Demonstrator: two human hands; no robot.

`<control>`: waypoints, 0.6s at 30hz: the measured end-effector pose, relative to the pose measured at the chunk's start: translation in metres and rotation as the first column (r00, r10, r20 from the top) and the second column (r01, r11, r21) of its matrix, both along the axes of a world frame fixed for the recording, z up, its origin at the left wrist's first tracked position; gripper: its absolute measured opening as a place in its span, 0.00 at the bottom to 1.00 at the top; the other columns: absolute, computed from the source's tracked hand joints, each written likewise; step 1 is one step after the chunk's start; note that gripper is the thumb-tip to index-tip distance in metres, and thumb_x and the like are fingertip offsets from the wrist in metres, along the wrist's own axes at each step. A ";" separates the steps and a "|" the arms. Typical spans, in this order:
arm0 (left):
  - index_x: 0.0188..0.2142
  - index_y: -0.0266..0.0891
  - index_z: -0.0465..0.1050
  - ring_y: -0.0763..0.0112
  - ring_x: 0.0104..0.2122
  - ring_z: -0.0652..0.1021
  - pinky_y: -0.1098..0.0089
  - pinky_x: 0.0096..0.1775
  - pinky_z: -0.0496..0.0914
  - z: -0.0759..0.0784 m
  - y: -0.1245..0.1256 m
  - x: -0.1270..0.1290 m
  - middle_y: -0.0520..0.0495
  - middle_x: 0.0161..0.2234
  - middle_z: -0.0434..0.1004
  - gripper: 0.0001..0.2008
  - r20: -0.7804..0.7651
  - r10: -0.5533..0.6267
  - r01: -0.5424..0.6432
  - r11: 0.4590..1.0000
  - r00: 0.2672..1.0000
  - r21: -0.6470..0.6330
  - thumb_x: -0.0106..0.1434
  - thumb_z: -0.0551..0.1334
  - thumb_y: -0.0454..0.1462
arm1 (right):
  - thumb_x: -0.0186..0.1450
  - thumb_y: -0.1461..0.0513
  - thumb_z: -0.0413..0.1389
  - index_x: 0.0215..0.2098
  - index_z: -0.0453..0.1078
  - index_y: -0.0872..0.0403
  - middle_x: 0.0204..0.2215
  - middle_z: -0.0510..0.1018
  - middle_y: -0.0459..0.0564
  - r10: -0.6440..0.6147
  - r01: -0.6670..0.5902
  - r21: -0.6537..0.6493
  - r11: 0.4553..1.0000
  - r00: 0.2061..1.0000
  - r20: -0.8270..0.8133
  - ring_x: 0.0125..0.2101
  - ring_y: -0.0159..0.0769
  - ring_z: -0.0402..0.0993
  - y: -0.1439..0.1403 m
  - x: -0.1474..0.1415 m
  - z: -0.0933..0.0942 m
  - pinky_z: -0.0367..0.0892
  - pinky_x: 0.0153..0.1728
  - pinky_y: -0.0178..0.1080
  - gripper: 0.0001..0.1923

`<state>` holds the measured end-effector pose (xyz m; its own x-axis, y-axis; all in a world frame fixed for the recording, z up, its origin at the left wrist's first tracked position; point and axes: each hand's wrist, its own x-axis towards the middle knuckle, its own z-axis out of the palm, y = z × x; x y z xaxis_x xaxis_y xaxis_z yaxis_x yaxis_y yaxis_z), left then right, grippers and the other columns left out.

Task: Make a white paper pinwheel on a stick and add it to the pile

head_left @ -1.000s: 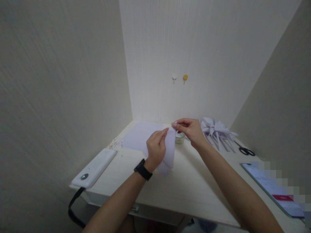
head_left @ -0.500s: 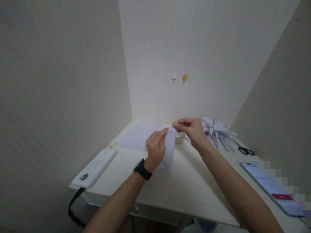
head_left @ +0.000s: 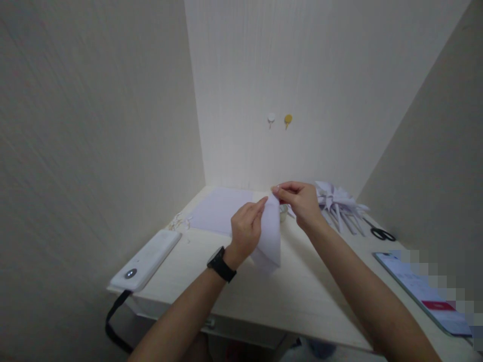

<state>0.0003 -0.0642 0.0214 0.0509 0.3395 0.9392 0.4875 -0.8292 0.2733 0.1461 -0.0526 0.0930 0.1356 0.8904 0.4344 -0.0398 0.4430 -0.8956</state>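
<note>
A sheet of pale lilac paper (head_left: 270, 231) hangs between my hands above the table, bent over and curling at its lower edge. My left hand (head_left: 247, 226), with a black watch on its wrist, grips the paper from the left side, fingertips near its top. The upper right corner is pinched between thumb and fingers of my right hand (head_left: 300, 198). Partly hidden behind the paper and right hand is a roll of clear tape (head_left: 284, 213). Flat on the table at the back left lies more lilac paper (head_left: 219, 208).
Folded paper pieces with rolled paper sticks (head_left: 337, 203) lie at the back right, beside black-handled scissors (head_left: 382, 234). A phone (head_left: 418, 291) rests at the right edge. On the left are a white device with a strap (head_left: 147, 259) and small scraps (head_left: 179, 221). Two hooks (head_left: 288, 119) are on the wall.
Both hands have shifted slightly right with the paper. The sheet now faces me more broadly and covers more of the tape roll.
</note>
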 end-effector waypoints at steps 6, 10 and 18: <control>0.50 0.37 0.77 0.73 0.33 0.79 0.72 0.39 0.73 -0.001 -0.001 0.005 0.45 0.37 0.83 0.13 0.114 -0.071 0.082 0.992 0.991 -0.094 0.69 0.59 0.35 | 0.44 0.48 0.69 0.25 0.75 0.56 0.18 0.75 0.47 0.060 -0.059 -0.010 0.998 0.991 0.119 0.20 0.31 0.67 0.001 0.004 0.000 0.62 0.22 0.35 0.21; 0.49 0.38 0.78 0.72 0.34 0.80 0.71 0.38 0.74 -0.002 0.002 0.005 0.44 0.39 0.83 0.13 0.263 -0.010 0.055 0.985 0.965 -0.165 0.68 0.61 0.36 | 0.46 0.46 0.68 0.28 0.76 0.57 0.21 0.76 0.48 0.176 -0.157 -0.086 0.984 0.939 0.295 0.22 0.32 0.67 0.001 0.004 -0.005 0.60 0.23 0.35 0.24; 0.50 0.38 0.78 0.70 0.37 0.80 0.70 0.41 0.74 -0.002 0.002 0.007 0.44 0.40 0.83 0.13 0.294 -0.017 0.082 0.974 0.956 -0.211 0.68 0.61 0.38 | 0.46 0.46 0.67 0.21 0.74 0.57 0.19 0.75 0.47 0.164 -0.139 -0.111 0.984 0.947 0.275 0.21 0.30 0.65 0.004 0.003 -0.010 0.57 0.23 0.35 0.22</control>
<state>0.0069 -0.0620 0.0195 -0.1885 0.5423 0.8187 0.3204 -0.7541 0.5733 0.1489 -0.0484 0.0830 -0.1204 0.9275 0.3538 0.1598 0.3698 -0.9153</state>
